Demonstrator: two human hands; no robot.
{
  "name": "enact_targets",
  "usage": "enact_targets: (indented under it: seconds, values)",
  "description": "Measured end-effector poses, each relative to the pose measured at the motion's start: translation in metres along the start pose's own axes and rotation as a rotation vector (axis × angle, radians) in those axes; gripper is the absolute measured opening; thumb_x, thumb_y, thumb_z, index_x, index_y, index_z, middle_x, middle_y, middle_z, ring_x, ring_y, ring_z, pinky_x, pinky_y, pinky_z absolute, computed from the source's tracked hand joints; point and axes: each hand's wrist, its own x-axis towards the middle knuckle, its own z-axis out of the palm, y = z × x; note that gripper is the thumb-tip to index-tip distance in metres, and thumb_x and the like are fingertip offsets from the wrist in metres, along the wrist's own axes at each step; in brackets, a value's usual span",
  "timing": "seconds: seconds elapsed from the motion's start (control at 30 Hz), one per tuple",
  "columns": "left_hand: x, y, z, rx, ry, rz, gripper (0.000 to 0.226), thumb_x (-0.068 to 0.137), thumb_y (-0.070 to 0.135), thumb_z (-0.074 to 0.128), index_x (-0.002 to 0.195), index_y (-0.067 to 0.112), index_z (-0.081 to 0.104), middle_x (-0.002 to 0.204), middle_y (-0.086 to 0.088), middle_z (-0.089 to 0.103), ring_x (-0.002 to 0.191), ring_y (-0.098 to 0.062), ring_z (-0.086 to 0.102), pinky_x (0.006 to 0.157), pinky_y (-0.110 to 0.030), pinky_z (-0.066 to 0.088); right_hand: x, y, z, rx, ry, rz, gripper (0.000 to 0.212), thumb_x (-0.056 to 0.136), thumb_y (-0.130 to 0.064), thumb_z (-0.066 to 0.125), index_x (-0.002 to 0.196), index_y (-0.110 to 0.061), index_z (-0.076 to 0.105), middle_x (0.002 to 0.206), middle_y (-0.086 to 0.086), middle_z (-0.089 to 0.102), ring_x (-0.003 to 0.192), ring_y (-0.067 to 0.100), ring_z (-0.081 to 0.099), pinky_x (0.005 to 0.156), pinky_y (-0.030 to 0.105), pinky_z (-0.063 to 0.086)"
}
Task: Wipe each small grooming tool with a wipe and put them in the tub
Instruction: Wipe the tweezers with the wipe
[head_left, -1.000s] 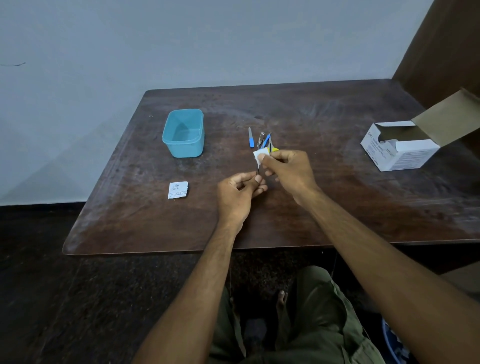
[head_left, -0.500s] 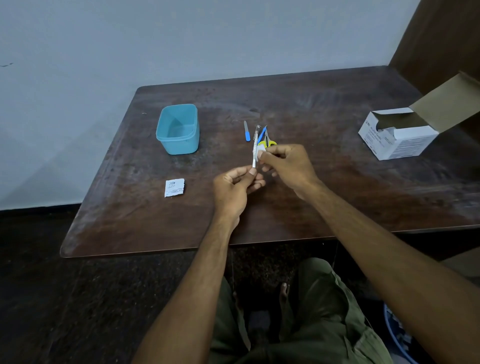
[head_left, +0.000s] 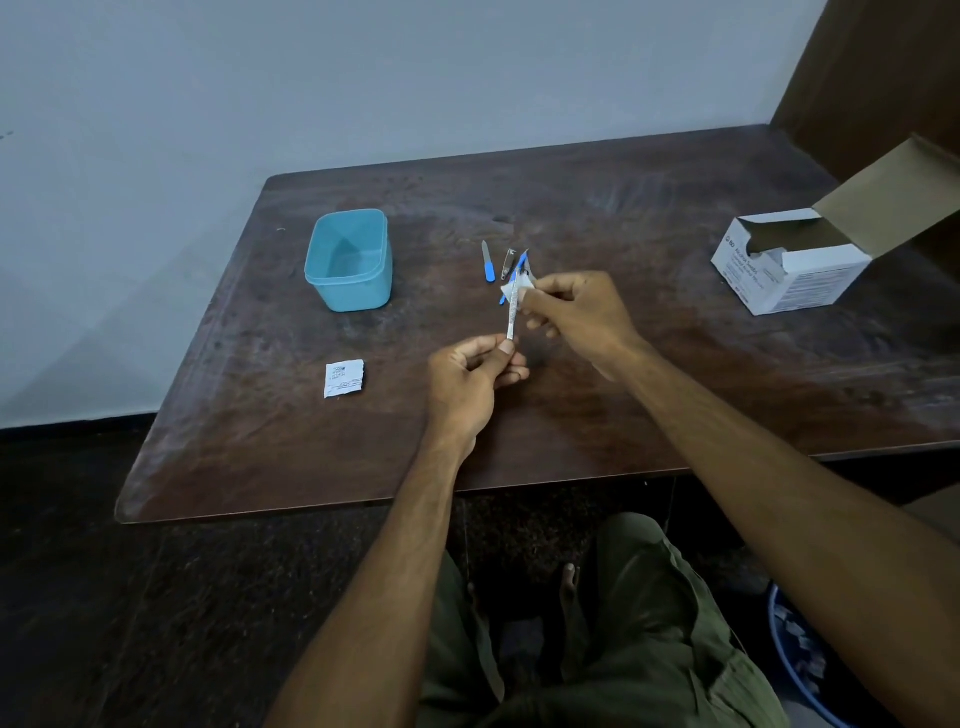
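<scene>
A dark wooden table (head_left: 597, 405) is seen from above, and all places are given here from the blue tub (head_left: 349, 260), which is standing upright and open toward the far left part of the table. Well to the right of the tub, near the table's right edge, a white cardboard box (head_left: 789, 270) is placed with its flap lifted. To the right of the tub and nearer to the person, the right hand (head_left: 576, 317) is held above the table; its fingers are curled, and a small white wipe (head_left: 522, 285) is pinched by them against the upper part of a thin metal tool (head_left: 512, 312). The lower end of this tool is gripped between the thumb and curled fingers of the left hand (head_left: 470, 379), which is nearer to the person than the tub. The tool is held almost upright, slightly tilted. In front of the tub, toward the person, a torn white sachet (head_left: 344, 378) is lying flat. Just right of the tub, a blue-handled nail file (head_left: 488, 262) and a nail clipper (head_left: 509, 262) are lying on the table, with another blue tool (head_left: 521, 262) partly hidden behind the wipe.
</scene>
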Motion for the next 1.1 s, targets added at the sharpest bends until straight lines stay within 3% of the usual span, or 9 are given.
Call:
enact_targets:
  seconds: [0.13, 0.33, 0.5, 0.57, 0.7, 0.77, 0.9, 1.0, 1.1]
  values:
    - [0.0, -0.001, 0.0, 0.004, 0.005, 0.006, 0.012, 0.091, 0.001, 0.06, 0.087, 0.008, 0.069, 0.068, -0.007, 0.067, 0.057, -0.01, 0.066, 0.061, -0.016, 0.054, 0.009, -0.01, 0.0, -0.01, 0.012, -0.033, 0.011, 0.088, -0.018, 0.067, 0.083, -0.012, 0.074, 0.072, 0.001, 0.069, 0.056, 0.003, 0.059, 0.051, 0.018, 0.043]
    - [0.001, -0.002, 0.0, 0.0, 0.03, 0.026, 0.008, 0.091, 0.003, 0.061, 0.092, 0.002, 0.069, 0.068, -0.008, 0.067, 0.056, -0.011, 0.066, 0.058, -0.017, 0.054, -0.006, 0.011, 0.001, 0.008, -0.085, 0.029, 0.01, 0.088, -0.016, 0.068, 0.078, -0.019, 0.072, 0.064, -0.008, 0.068, 0.057, 0.005, 0.059, 0.05, 0.019, 0.043]
    - [0.0, -0.002, 0.001, -0.094, 0.094, 0.02, 0.006, 0.089, 0.005, 0.064, 0.086, 0.005, 0.069, 0.067, -0.006, 0.07, 0.058, -0.014, 0.068, 0.058, -0.018, 0.055, -0.012, 0.007, -0.007, 0.149, 0.073, 0.004, 0.006, 0.087, -0.015, 0.07, 0.085, -0.01, 0.073, 0.071, -0.001, 0.069, 0.057, 0.006, 0.059, 0.05, 0.019, 0.042]
    - [0.0, -0.001, 0.002, -0.09, 0.129, 0.035, 0.006, 0.089, 0.005, 0.065, 0.085, 0.006, 0.07, 0.069, -0.008, 0.07, 0.059, -0.015, 0.068, 0.059, -0.019, 0.056, -0.016, 0.003, -0.007, 0.094, 0.088, -0.1, 0.005, 0.086, -0.013, 0.07, 0.085, -0.009, 0.074, 0.074, 0.0, 0.07, 0.056, 0.004, 0.058, 0.05, 0.016, 0.044]
    - [0.002, -0.008, 0.004, 0.025, 0.207, 0.114, 0.006, 0.086, 0.007, 0.068, 0.08, 0.007, 0.07, 0.067, -0.008, 0.07, 0.058, -0.014, 0.068, 0.06, -0.026, 0.058, -0.016, 0.005, 0.005, -0.168, -0.006, -0.183, 0.01, 0.081, -0.02, 0.075, 0.075, -0.012, 0.075, 0.071, -0.001, 0.072, 0.06, 0.005, 0.059, 0.061, 0.03, 0.052]
    - [0.002, -0.013, 0.004, 0.166, 0.259, 0.196, 0.008, 0.084, 0.012, 0.07, 0.076, 0.011, 0.071, 0.065, -0.002, 0.071, 0.058, -0.012, 0.067, 0.062, -0.029, 0.057, -0.015, 0.007, 0.012, -0.256, 0.039, -0.165, 0.014, 0.077, -0.027, 0.078, 0.073, -0.014, 0.076, 0.066, -0.005, 0.071, 0.056, 0.001, 0.058, 0.06, 0.025, 0.051]
    - [-0.001, -0.015, 0.005, 0.319, 0.334, 0.301, 0.006, 0.083, 0.016, 0.07, 0.079, 0.012, 0.073, 0.069, 0.003, 0.072, 0.062, -0.006, 0.068, 0.065, -0.025, 0.055, -0.009, 0.007, 0.021, -0.233, 0.142, -0.059, 0.025, 0.071, -0.036, 0.081, 0.066, -0.012, 0.074, 0.052, -0.011, 0.06, 0.049, 0.004, 0.052, 0.057, 0.03, 0.05]
    - [-0.001, -0.016, 0.005, 0.38, 0.361, 0.347, 0.01, 0.082, 0.018, 0.069, 0.081, 0.01, 0.074, 0.071, 0.003, 0.073, 0.063, -0.006, 0.068, 0.066, -0.026, 0.055, -0.003, 0.001, 0.022, -0.136, 0.181, 0.051, 0.042, 0.071, -0.037, 0.079, 0.066, 0.003, 0.067, 0.056, 0.005, 0.056, 0.049, 0.009, 0.051, 0.051, 0.024, 0.042]
    - [-0.003, -0.015, 0.005, 0.382, 0.377, 0.395, 0.008, 0.082, 0.014, 0.07, 0.08, 0.009, 0.074, 0.07, 0.005, 0.072, 0.061, 0.0, 0.065, 0.064, -0.02, 0.053, -0.01, -0.003, 0.023, -0.081, 0.13, 0.128, 0.032, 0.074, -0.032, 0.08, 0.064, -0.004, 0.069, 0.06, 0.008, 0.063, 0.045, 0.006, 0.051, 0.043, 0.017, 0.038]
